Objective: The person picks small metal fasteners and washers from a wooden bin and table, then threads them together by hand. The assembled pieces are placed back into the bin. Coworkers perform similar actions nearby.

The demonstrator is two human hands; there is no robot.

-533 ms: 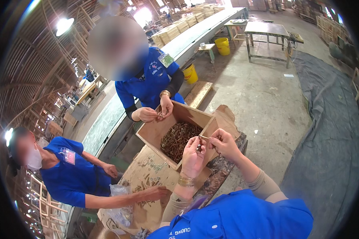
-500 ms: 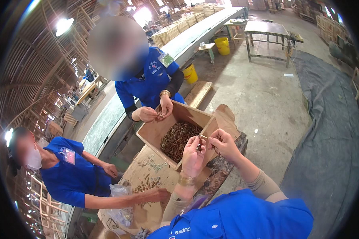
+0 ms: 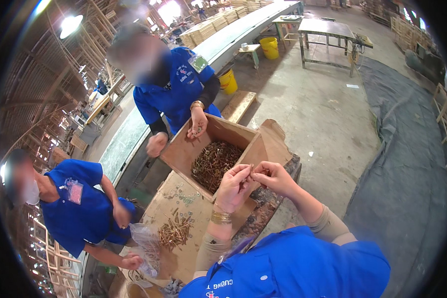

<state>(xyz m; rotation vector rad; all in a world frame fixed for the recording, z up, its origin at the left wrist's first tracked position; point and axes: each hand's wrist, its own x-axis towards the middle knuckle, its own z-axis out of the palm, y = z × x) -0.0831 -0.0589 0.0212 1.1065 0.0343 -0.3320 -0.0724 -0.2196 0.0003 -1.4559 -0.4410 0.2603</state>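
My left hand [image 3: 234, 189] and my right hand [image 3: 274, 178] meet above the right side of an open wooden box [image 3: 179, 153]. Their fingertips pinch a small brass-coloured bolt [image 3: 252, 170] between them, partly hidden by the fingers. Something dark shows in the curled left palm, too small to make out. Inside the box lies a heap of bolts [image 3: 216, 164]. Left of the box, a pile of loose bolts [image 3: 175, 232] and scattered washers [image 3: 184, 194] lie on a cardboard-covered worktop [image 3: 156, 208].
Across the box a co-worker [image 3: 176, 84] holds small parts in one palm. Another co-worker [image 3: 84, 203] at the left has a hand by a clear plastic bag [image 3: 146, 246]. Yellow buckets [image 3: 228, 81], a metal table [image 3: 328, 29] and a dark tarp [image 3: 407, 149] lie beyond.
My hands have drawn closer together, and the bolt now shows less between the fingers. The far co-worker's hands have parted. The left co-worker's arm has pulled back from the bolt pile toward the bag.
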